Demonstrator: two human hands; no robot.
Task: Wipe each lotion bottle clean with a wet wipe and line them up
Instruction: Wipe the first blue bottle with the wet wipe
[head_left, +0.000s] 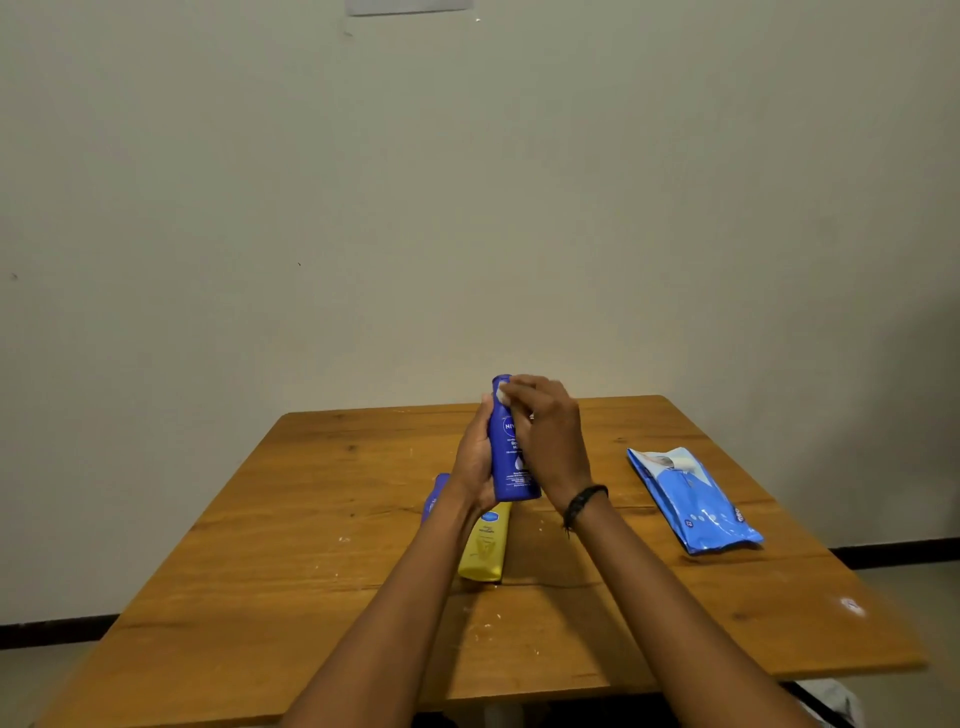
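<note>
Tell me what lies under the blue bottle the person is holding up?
A yellow bottle lies on the table below it. Left of that, another blue bottle shows, mostly covered by the left forearm.

A plain cream wall (311, 208) fills the view from nine to three o'clock, shadowed at three. A brown rectangular wooden table (311, 519), flecked white, sits at six. A black skirting strip (52, 631) edges the grey floor (31, 688) at eight.

Dim, even indoor light. A soft shadow darkens the wall (904, 395) at right. Edges bow slightly; detail is soft
</note>
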